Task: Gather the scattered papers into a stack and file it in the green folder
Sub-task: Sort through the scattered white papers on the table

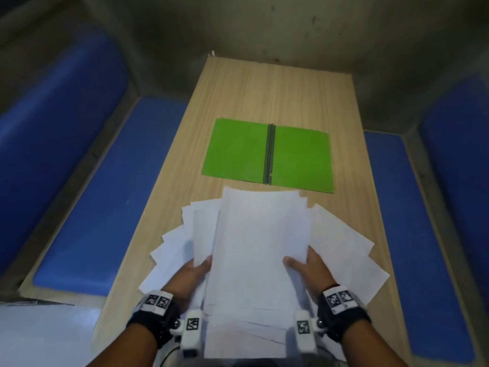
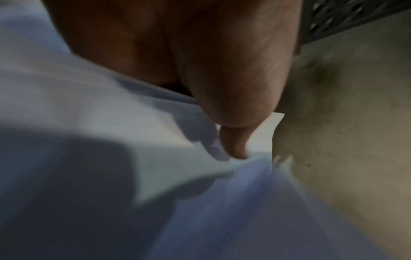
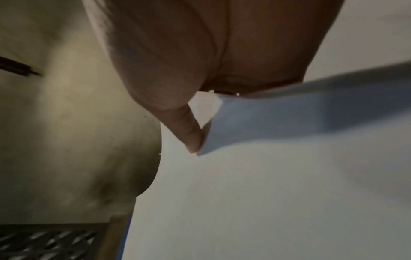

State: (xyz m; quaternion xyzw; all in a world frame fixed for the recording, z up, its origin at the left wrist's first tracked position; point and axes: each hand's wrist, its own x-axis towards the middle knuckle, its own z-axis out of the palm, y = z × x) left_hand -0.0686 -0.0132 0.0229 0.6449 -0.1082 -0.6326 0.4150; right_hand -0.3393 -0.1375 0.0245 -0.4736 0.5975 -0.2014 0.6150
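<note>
A loose pile of white papers [image 1: 262, 247] is fanned out over the near part of the wooden table [image 1: 264, 91]. My left hand [image 1: 197, 271] grips the pile's left side with its thumb on top. My right hand [image 1: 307, 266] grips the right side the same way. Both sets of fingers are hidden under the sheets. In the left wrist view the thumb [image 2: 235, 140] presses on the papers [image 2: 111, 140]. In the right wrist view the thumb [image 3: 191, 133] lies on the papers [image 3: 266, 193]. The green folder [image 1: 267, 154] lies open and flat just beyond the pile.
Blue padded benches run along the table, one on the left [image 1: 105, 197] and one on the right [image 1: 404, 234]. A grey wall [image 1: 264, 27] closes off the far end. Bare tabletop stretches beyond the folder.
</note>
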